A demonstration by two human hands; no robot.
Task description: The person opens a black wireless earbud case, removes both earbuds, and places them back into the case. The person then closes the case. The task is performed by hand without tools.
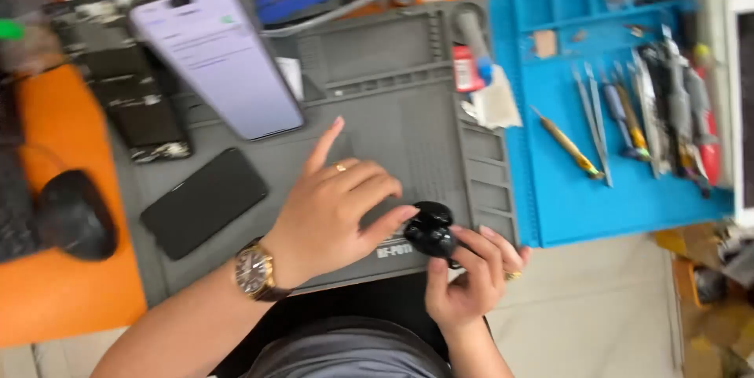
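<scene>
Earbud case [430,230], small, black, glossy and rounded, sits right at the near edge of the grey mat [408,95], pinched between both hands. Right hand [471,272] comes up from below with thumb and fingers curled around the case's underside, gripping it. Left hand [338,209], wearing a ring and a gold wristwatch [253,272], presses its thumb against the case's left side while the index finger points away over the mat. Whether the lid is open I cannot tell, the picture is blurred; nothing has come out of the case that I can see, so the work looks early, with the case merely in hand. Just left of the left hand lies a dark phone [204,201], flat and matte-black, screen off. Farther out from the left hand, a larger phone with a lit pale screen [216,56] leans across the ribbed, compartmented silicone mat. Far beyond the right hand, on a blue mat [565,205], lies a row of slim metal tweezers and screwdrivers [636,119]. Off past the left wrist, a rounded black mouse-like object [75,213] rests on the orange tabletop [55,299].
</scene>
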